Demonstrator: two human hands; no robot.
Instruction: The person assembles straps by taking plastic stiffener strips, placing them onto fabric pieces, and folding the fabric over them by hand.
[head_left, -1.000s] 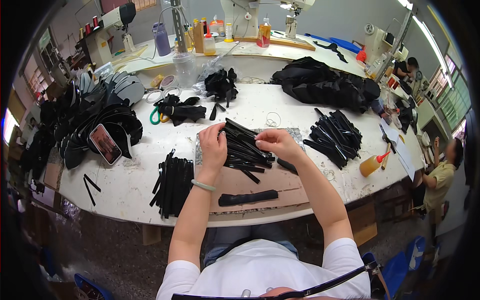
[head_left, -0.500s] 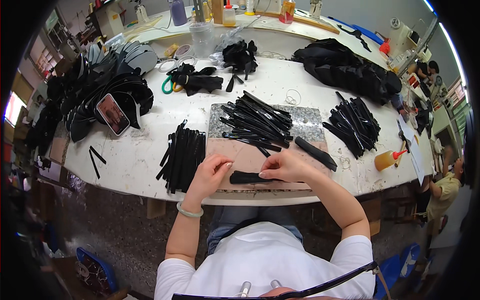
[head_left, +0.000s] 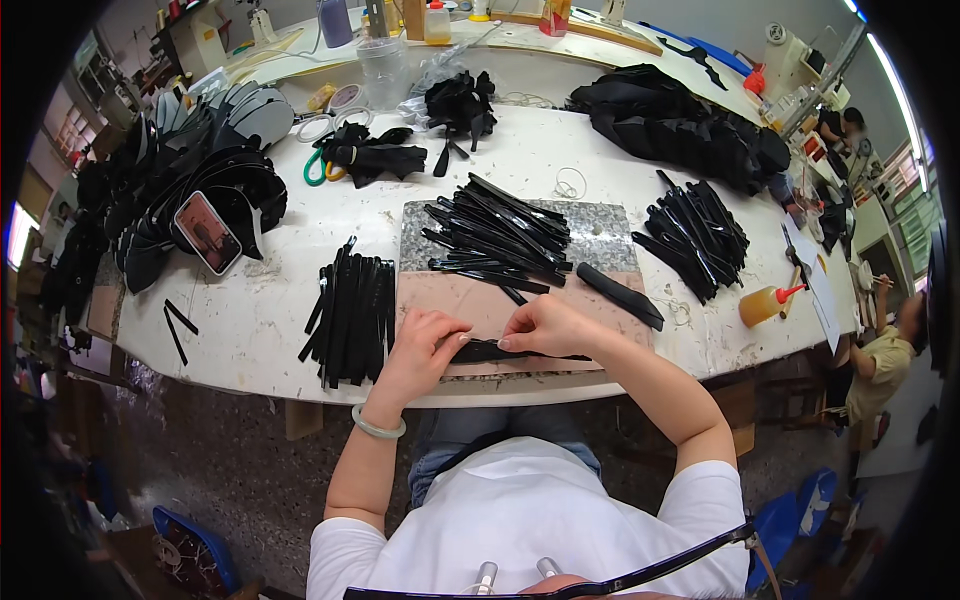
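Note:
A narrow black strip point(head_left: 540, 354) lies along the front of the pinkish work surface point(head_left: 440, 290). My left hand point(head_left: 425, 343) pinches its left end between thumb and forefinger. Close beside it, the thumb and forefinger of my right hand point(head_left: 545, 327) are pinched on the strip's upper edge. Directly left of my left hand is a stack of flat black strips point(head_left: 350, 315). Beyond my hands, a heap of glossy black strips point(head_left: 500, 230) rests partly on a speckled grey stone slab point(head_left: 600, 222). A thicker, rounded black piece point(head_left: 620, 297) lies slanted to the right.
Another heap of black strips point(head_left: 697, 240) and a red-tipped bottle of amber liquid point(head_left: 768, 305) stand to the right. At left, a phone point(head_left: 208, 232) leans on black pieces. Scissors point(head_left: 316, 168) and black cloth bundles point(head_left: 680, 130) lie farther back. A person point(head_left: 880, 350) is at far right.
My left hand has come down to the right and closed on the strip's left end. My right hand has shifted slightly left along it. The whole view has moved a little.

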